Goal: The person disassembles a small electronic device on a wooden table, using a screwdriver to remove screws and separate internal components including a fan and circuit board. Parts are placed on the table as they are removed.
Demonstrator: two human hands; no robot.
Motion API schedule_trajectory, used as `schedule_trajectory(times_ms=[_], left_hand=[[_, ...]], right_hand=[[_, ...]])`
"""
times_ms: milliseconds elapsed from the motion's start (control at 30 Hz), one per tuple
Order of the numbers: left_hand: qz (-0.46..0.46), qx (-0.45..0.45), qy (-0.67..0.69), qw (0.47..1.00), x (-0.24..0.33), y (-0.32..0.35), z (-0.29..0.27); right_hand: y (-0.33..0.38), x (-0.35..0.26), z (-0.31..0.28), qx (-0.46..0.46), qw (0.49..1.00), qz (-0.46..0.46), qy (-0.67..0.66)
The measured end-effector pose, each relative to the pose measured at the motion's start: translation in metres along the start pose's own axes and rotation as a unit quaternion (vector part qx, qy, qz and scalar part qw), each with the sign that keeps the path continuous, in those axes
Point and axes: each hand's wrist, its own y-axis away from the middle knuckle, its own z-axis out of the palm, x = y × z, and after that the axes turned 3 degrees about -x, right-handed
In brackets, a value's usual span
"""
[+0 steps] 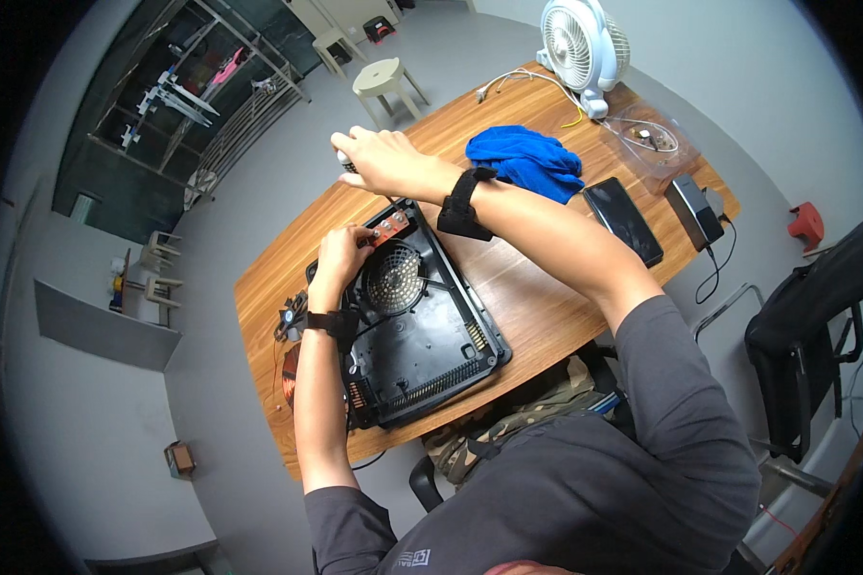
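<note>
A black plastic appliance housing (408, 355) lies on the table in front of me, its inside facing up, with a round perforated fan grille (394, 278) in it. Along its far end sits a small orange-red circuit board (390, 227) with several round silvery parts. My left hand (343, 254) is closed at the near-left end of this board, its fingertips pressed against it. Above the far edge, my right hand (388, 163) grips a screwdriver (346, 161); the handle's end shows past the fingers, and a thin shaft points down toward the board. Its tip is hard to make out.
Right of the housing lie a blue cloth (524, 161), a black phone (623, 220) and a dark box-shaped device (694, 210) with a cable. A white fan (575, 48) and a clear plastic tray (650, 144) stand farther back. Wired parts (291, 318) lie left of the housing.
</note>
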Motion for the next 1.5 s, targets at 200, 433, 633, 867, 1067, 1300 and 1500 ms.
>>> schedule_trajectory(times_ms=[200,433,633,867,1067,1300,1500], left_hand=[[0.009,0.008,-0.001,1.000,-0.002,0.000,0.002],[0.014,0.012,-0.008,1.000,0.000,-0.001,0.001],[0.016,0.000,-0.003,1.000,-0.006,0.000,0.002],[0.005,-0.002,0.000,1.000,-0.001,-0.003,0.002],[0.007,-0.015,-0.006,1.000,0.005,0.000,-0.005],[-0.006,-0.030,0.069,0.997,0.008,-0.013,-0.014],[0.031,0.050,0.041,0.997,0.020,-0.034,0.003]], right_hand=[[0.002,-0.002,0.005,0.024,0.999,0.007,-0.036],[-0.001,0.006,0.007,0.025,0.999,0.003,-0.020],[0.004,0.001,0.006,0.044,0.999,-0.009,0.009],[0.002,0.007,0.008,0.026,1.000,-0.015,0.001],[0.006,-0.001,-0.001,0.020,0.999,-0.027,0.026],[0.004,0.008,0.006,0.044,0.999,-0.008,0.004],[0.004,0.011,0.005,0.049,0.998,-0.023,-0.027]])
